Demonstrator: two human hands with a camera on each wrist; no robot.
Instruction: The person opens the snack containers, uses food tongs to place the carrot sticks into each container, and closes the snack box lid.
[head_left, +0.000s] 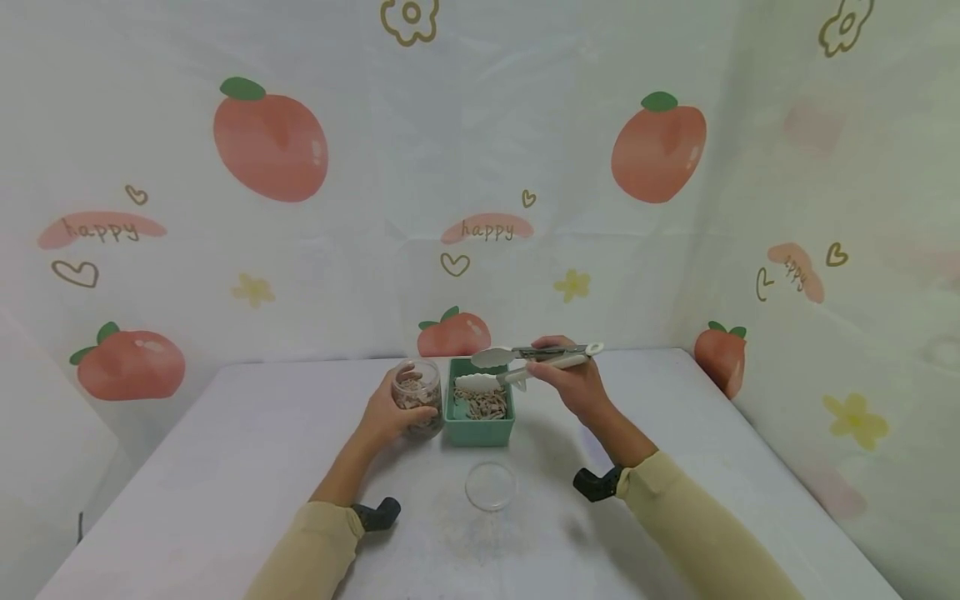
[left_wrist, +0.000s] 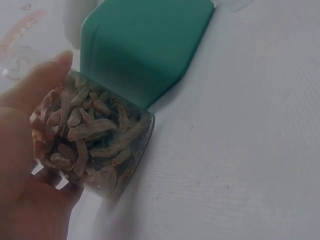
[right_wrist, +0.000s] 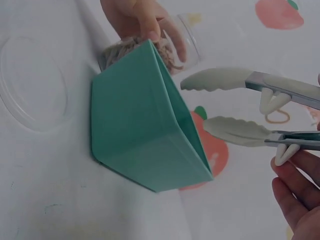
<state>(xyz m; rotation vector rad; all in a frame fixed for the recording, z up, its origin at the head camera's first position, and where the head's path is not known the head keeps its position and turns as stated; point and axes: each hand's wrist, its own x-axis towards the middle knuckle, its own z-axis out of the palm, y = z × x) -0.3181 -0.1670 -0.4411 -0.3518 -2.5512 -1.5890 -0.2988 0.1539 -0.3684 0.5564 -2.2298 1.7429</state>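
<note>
My left hand (head_left: 390,414) grips a clear jar (head_left: 429,423) that stands beside a green box. Through the jar's wall in the left wrist view, several brown, dried, finger-like pieces (left_wrist: 92,130) fill much of it. The green box (head_left: 477,432) is open at the top and holds more brown bits (head_left: 486,405). In my right hand (head_left: 572,383) is a pair of tongs (head_left: 551,357) with pale scalloped tips. The tong tips are spread apart above the box, with nothing between them in the right wrist view (right_wrist: 237,131).
A round clear lid (head_left: 491,487) lies on the white table (head_left: 300,433) in front of the box. Fine crumbs are scattered near it. A patterned cloth (head_left: 360,167) hangs behind the table. Each wrist wears a black device (head_left: 596,484).
</note>
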